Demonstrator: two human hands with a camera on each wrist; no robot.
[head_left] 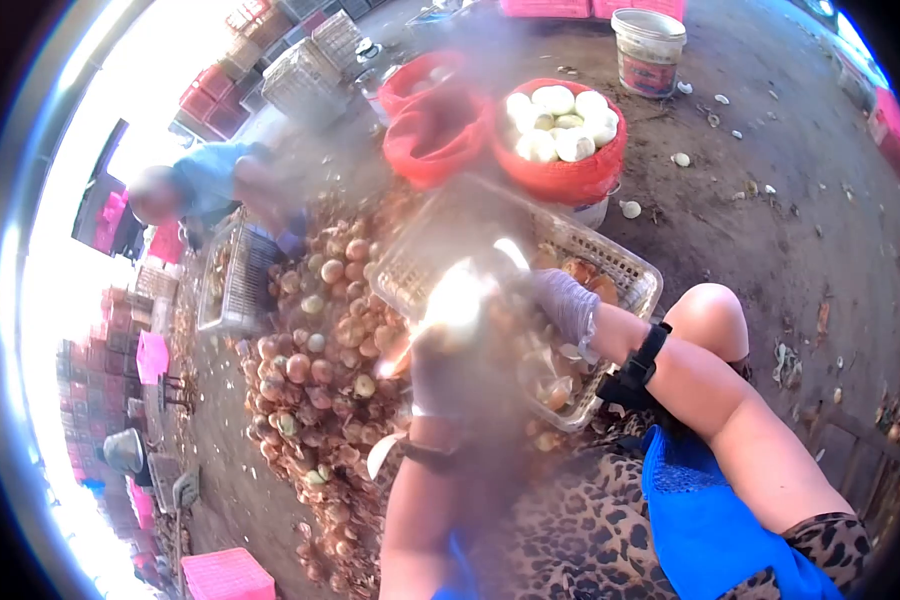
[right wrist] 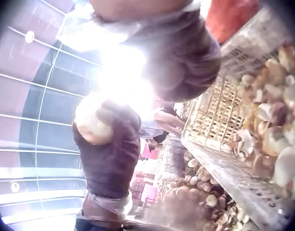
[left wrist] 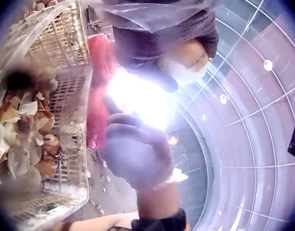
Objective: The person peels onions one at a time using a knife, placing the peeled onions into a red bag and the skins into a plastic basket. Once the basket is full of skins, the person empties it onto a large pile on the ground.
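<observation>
My gloved left hand [head_left: 440, 375] [left wrist: 162, 41] [right wrist: 111, 154] grips a pale, partly peeled onion [left wrist: 186, 62] [right wrist: 93, 122]. Close to it, my gloved right hand [head_left: 567, 305] [left wrist: 135, 154] [right wrist: 181, 57] has curled fingers; strong glare between the hands hides whether it holds anything. A white plastic crate [head_left: 630, 262] [left wrist: 73, 130] [right wrist: 219, 110] stands beneath and beyond the hands in the head view, with onions and peels [left wrist: 25, 144] [right wrist: 267, 130] inside.
Brown onions [head_left: 320, 370] lie heaped left of the crate. Behind it are a red-lined tub [head_left: 570, 180] of peeled onions, red bags [head_left: 425, 145] and a white bucket [head_left: 650, 55]. Another person [head_left: 210, 185] bends beside a second crate [head_left: 240, 275] at the left.
</observation>
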